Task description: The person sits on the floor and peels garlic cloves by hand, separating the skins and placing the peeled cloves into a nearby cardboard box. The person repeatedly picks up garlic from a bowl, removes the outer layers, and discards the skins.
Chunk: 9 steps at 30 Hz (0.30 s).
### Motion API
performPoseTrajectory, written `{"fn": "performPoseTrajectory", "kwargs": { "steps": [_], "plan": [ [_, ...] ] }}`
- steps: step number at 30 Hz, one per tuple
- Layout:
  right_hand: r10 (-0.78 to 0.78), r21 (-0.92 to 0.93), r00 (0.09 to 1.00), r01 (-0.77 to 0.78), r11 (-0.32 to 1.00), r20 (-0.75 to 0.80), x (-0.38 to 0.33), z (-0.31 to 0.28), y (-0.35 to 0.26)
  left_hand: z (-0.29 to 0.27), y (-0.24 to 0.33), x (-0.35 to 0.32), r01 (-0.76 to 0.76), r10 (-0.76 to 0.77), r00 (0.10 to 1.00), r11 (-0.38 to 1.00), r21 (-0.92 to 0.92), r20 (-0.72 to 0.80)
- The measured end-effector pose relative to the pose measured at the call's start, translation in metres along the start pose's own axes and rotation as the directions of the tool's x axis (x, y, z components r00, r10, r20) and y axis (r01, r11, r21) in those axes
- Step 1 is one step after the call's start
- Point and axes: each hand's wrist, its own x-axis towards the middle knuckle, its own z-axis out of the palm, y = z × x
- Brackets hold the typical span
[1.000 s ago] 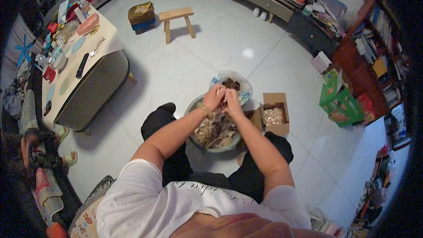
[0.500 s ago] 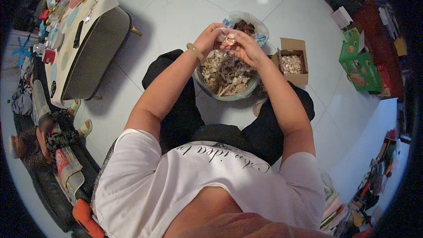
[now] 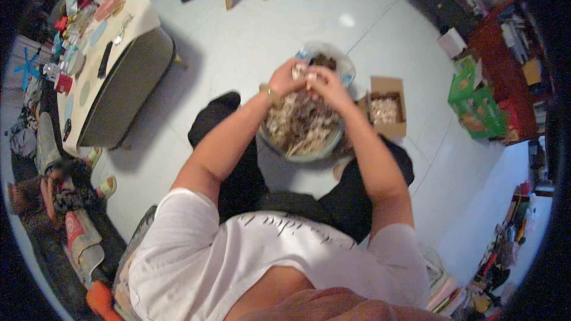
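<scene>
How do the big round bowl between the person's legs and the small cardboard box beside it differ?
The bowl is round, wide and heaped with mixed pale and dark pieces; the cardboard box is square, smaller and holds only pale pieces. Both hands, left hand and right hand, work above the bowl; the box sits untouched. Both rest on the floor.

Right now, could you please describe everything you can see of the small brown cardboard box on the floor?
The small brown cardboard box sits upright on the pale tiled floor, just right of the big round bowl. Its flaps stand open, and pale, whitish small pieces fill it. Neither hand touches it; the right forearm passes close beside it.
</scene>
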Motion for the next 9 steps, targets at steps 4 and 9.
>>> {"fn": "performPoseTrajectory", "kwargs": {
  "steps": [4,9],
  "plan": [
    [-0.021,-0.142,0.994,0.006,0.99,-0.105,0.0,-0.008,0.019,0.007,0.031,-0.005,0.039,-0.041,0.999,0.977,0.21,0.006],
    [0.019,-0.148,0.997,-0.029,0.989,-0.072,-0.007,0.001,0.017,0.004,0.034,-0.015,0.066,-0.127,0.985,0.9,0.43,0.114]
  ]
}}
